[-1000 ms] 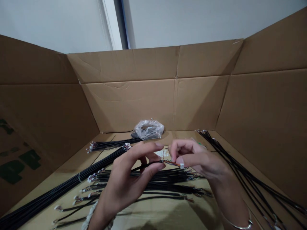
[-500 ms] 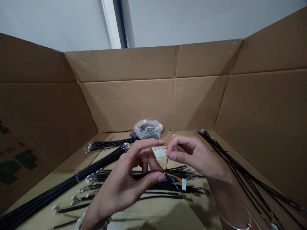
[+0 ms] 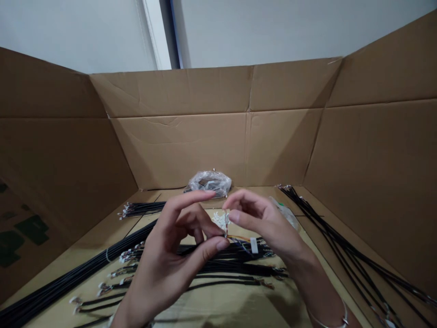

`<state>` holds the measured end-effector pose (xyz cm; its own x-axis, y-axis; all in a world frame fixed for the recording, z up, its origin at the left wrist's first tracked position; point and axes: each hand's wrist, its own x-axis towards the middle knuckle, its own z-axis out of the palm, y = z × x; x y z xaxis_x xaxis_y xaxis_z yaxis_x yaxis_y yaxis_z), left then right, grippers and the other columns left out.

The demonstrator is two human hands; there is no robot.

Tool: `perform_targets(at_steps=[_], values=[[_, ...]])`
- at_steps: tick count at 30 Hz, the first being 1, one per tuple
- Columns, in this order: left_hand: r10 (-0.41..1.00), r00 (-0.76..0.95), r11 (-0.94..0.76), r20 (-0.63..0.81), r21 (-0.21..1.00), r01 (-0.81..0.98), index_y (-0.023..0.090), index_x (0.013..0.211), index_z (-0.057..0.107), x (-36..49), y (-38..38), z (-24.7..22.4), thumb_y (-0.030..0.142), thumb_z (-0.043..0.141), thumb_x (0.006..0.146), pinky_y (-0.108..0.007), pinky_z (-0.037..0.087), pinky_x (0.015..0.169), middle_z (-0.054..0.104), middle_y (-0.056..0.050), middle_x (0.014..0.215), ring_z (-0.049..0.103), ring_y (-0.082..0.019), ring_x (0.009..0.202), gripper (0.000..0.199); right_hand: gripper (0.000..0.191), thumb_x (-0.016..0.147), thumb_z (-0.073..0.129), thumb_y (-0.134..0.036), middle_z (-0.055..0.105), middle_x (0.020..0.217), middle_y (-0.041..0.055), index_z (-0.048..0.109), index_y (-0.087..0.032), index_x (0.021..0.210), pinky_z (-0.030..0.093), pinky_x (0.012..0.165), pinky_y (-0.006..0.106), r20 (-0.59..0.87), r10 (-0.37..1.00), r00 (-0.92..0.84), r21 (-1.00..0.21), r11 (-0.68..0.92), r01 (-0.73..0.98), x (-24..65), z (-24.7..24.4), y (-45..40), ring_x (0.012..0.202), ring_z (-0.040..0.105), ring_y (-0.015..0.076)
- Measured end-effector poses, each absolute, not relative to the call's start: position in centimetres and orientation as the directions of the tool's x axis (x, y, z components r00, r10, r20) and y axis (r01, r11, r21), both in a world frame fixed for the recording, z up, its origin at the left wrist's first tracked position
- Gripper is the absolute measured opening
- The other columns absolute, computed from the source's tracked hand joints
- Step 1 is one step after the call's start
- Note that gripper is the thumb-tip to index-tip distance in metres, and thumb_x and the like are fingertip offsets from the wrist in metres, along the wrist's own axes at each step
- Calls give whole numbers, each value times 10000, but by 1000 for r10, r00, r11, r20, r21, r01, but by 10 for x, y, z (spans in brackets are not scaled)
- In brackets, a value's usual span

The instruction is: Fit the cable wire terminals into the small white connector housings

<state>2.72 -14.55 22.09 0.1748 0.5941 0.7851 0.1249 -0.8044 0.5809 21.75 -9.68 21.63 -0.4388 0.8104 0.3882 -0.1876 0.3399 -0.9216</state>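
My left hand (image 3: 186,248) pinches a black cable (image 3: 191,249) near its end, between thumb and fingers; most of that cable is behind the hand. From the pinch, yellow, orange and blue wires (image 3: 241,238) fan out to the right, close to a white connector (image 3: 254,245). A thin twisted pair of reddish-brown wires (image 3: 226,223) stands up from the same end. My right hand (image 3: 259,218) is at the tip of this pair, its thumb and index finger slightly apart. Whether a fingertip touches the wires I cannot tell.
Several black cables (image 3: 235,265) lie under my hands. A large bundle (image 3: 78,262) runs along the left, more cables (image 3: 344,246) along the right. Behind my hands are small white connectors (image 3: 220,219) and a clear plastic bag (image 3: 210,181). Cardboard walls (image 3: 184,146) enclose three sides.
Both hands have shifted slightly left with the cable. My right thumb and index finger have loosened from the reddish-brown wires. A second piece of clear plastic now shows behind my right hand.
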Motion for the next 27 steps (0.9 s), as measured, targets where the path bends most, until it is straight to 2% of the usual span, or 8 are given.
perform_targets(at_steps=[2, 5, 9, 12, 14, 18, 23, 27], values=[[569, 111, -821, 815, 554, 138, 327, 1350, 618, 28, -145, 219, 17, 756, 850, -147, 624, 680, 701, 63, 783, 711, -102, 698, 604, 163, 882, 794, -369, 610, 845, -28, 722, -262, 981, 421, 720, 275, 428, 838, -339, -901, 368, -227, 223, 216, -97, 780, 535, 148], [497, 62, -857, 866, 478, 195, 337, 1353, 625, 28, -145, 214, 6, 783, 826, -161, 638, 755, 728, 67, 856, 728, -98, 747, 641, 70, 904, 770, -320, 627, 835, -33, 731, -262, 904, 414, 695, 250, 468, 851, -239, -875, 410, -257, 230, 217, -100, 754, 527, 130], [395, 66, -872, 916, 351, 342, 317, 1317, 652, 26, -147, 209, 34, 802, 829, -168, 637, 828, 777, 55, 955, 753, -97, 769, 584, 114, 932, 734, -302, 622, 801, -20, 732, -256, 828, 423, 692, 260, 557, 786, -269, -828, 501, -251, 235, 221, -109, 760, 541, 143], [370, 99, -840, 924, 287, 460, 311, 1246, 686, 25, -148, 208, 100, 778, 875, -222, 649, 785, 793, 44, 910, 750, -126, 721, 437, 124, 959, 693, -288, 642, 848, 1, 750, -265, 852, 441, 713, 288, 654, 713, -252, -756, 629, -182, 238, 224, -119, 801, 569, 166], [347, 147, -840, 926, 237, 488, 306, 1256, 676, 26, -149, 208, 96, 739, 900, -273, 637, 690, 781, 30, 859, 735, -154, 688, 418, 94, 954, 697, -272, 646, 891, 7, 768, -278, 893, 439, 699, 294, 699, 681, -220, -710, 698, -93, 238, 224, -126, 803, 569, 169], [301, 262, -866, 917, 148, 477, 273, 1320, 631, 27, -148, 210, 55, 678, 923, -294, 499, 489, 679, 25, 710, 670, -172, 593, 455, 102, 912, 770, -222, 665, 1013, 15, 772, -301, 977, 470, 835, 324, 782, 595, -186, -596, 801, 57, 235, 223, -137, 958, 616, 194], [308, 302, -873, 902, 142, 466, 265, 1329, 610, 28, -145, 211, 79, 651, 947, -291, 489, 498, 668, 22, 711, 662, -171, 582, 427, 126, 906, 785, -149, 678, 1047, 12, 732, -261, 927, 477, 882, 329, 859, 477, -183, -439, 872, 215, 228, 221, -140, 983, 623, 186], [313, 327, -886, 892, 150, 438, 250, 1330, 605, 29, -142, 212, 7, 630, 911, -266, 531, 526, 688, 21, 731, 684, -164, 605, 485, 133, 917, 765, -129, 706, 1086, 1, 705, -247, 920, 471, 911, 316, 870, 447, -206, -388, 880, 273, 225, 222, -139, 1016, 617, 173]])
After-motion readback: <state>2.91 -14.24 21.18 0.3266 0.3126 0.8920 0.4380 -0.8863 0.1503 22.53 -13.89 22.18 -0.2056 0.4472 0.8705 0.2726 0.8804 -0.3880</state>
